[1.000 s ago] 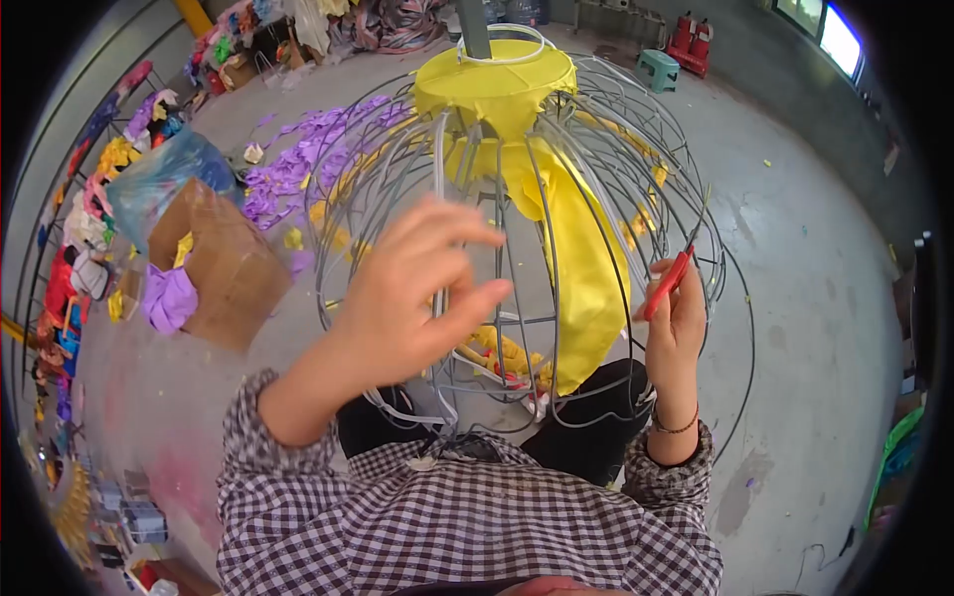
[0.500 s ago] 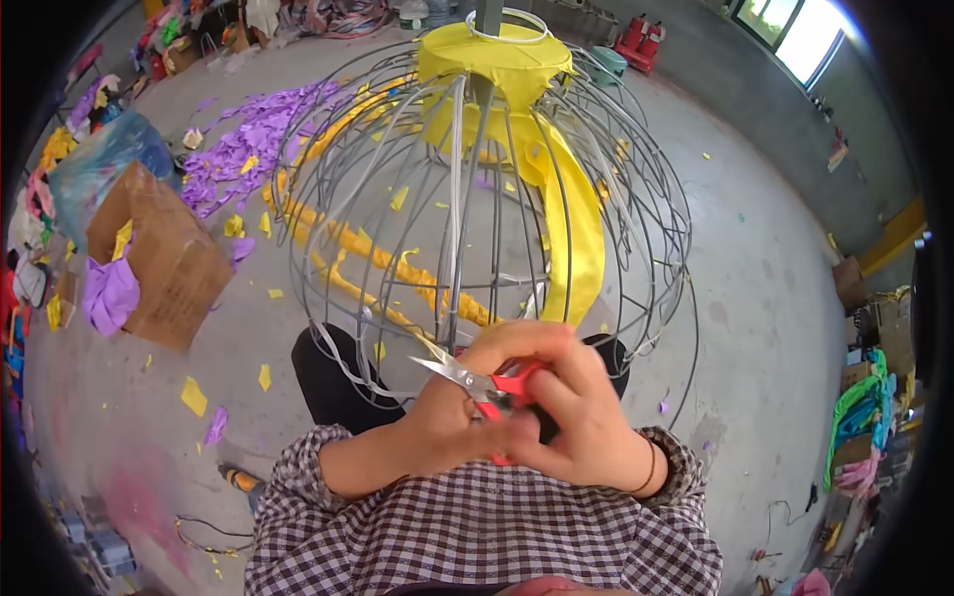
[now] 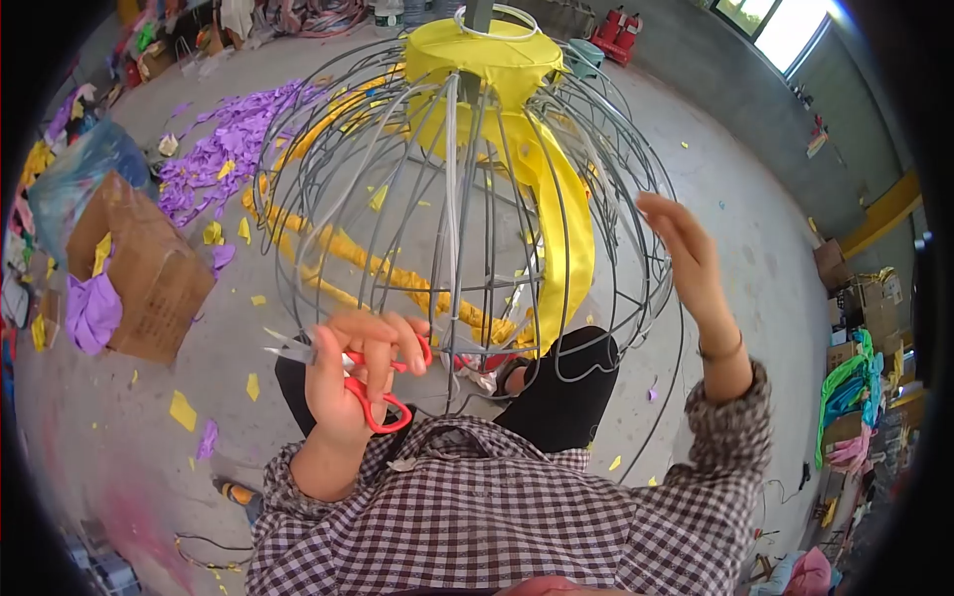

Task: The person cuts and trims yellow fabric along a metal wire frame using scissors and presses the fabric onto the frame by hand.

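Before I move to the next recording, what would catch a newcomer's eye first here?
Probably the large wire frame at upper middle, with a bright yellow covering around its top. Next, the red-handled scissors in the left hand, near the frame's lower left, then the purple scraps strewn across the floor at upper left.

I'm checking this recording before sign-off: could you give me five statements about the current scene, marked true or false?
1. The left hand holds red-handled scissors. True.
2. The right hand grips a hammer. False: no object shows in the right hand.
3. Yellow fabric runs down part of the wire frame. True.
4. In the picture, the cardboard box lies right of the wire frame. False: it lies left.
5. Purple material lies on the floor. True.
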